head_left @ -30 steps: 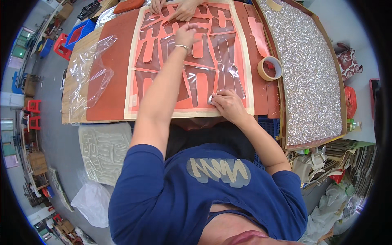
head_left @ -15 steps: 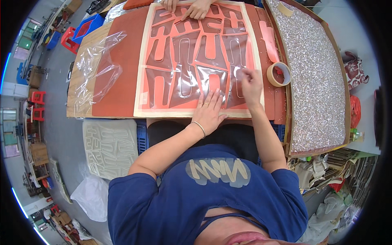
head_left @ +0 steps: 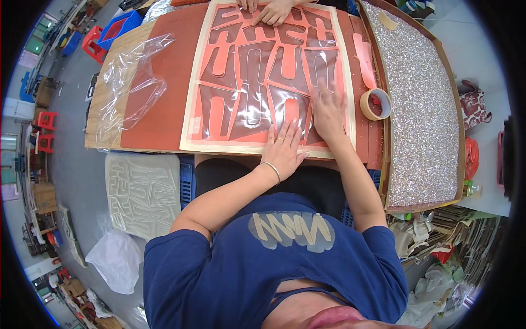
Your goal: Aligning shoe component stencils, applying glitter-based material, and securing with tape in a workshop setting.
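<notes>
A pink sheet (head_left: 193, 125) with a cream tape border lies on the table, carrying dark, clear-covered panels with elongated cut-out shapes. My left hand (head_left: 285, 148) rests flat near its front edge, fingers spread, a ring and bracelet on it. My right hand (head_left: 330, 115) is over the sheet's right side, fingers stretched out and smeared by motion, with nothing visible in it; whether it touches cannot be told. At the far edge, another person's hands (head_left: 273, 12) touch the sheet. A roll of tape (head_left: 375, 104) lies on the right, beside a pink strip (head_left: 364, 59).
Crumpled clear film (head_left: 143, 82) lies on the table's left. A board with a glittery silver surface (head_left: 419, 109) stands to the right. Below left is a pale moulded sheet (head_left: 143, 192) with raised shapes, near a white plastic bag (head_left: 115, 260). Stacked scraps (head_left: 438, 233) sit at lower right.
My right hand has gone from curled fingers to stretched-out ones and moved slightly left and down over the sheet. My left hand stays in place. The whole view has shifted slightly.
</notes>
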Demonstrator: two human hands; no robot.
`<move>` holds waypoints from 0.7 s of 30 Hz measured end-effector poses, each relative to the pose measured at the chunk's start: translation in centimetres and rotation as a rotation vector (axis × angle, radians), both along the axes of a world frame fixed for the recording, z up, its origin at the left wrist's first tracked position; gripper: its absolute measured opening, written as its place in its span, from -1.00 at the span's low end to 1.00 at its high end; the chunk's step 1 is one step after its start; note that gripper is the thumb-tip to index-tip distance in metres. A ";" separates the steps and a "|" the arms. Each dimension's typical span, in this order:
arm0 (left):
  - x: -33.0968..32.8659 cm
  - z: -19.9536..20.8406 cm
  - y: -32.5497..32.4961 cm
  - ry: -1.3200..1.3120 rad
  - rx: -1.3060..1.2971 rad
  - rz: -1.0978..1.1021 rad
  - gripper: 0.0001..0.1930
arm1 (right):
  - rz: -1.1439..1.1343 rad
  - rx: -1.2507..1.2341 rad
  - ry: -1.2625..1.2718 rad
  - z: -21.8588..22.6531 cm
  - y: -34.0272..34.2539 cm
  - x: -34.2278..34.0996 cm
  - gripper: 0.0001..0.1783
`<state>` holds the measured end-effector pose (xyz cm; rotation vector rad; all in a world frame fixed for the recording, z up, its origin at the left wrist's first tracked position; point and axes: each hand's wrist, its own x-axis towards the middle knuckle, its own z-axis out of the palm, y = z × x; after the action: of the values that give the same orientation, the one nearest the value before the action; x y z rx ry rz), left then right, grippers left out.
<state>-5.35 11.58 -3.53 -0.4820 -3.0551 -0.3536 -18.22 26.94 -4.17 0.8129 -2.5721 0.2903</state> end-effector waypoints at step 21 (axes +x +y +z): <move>-7.1 1.1 -5.5 0.027 0.005 0.243 -0.23 | 0.032 -0.033 -0.645 1.1 -1.2 -1.6 -0.27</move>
<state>-12.46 6.12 -2.41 -0.1106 -3.0374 -0.3410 -19.85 25.77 -3.10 0.8524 -3.1311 0.7012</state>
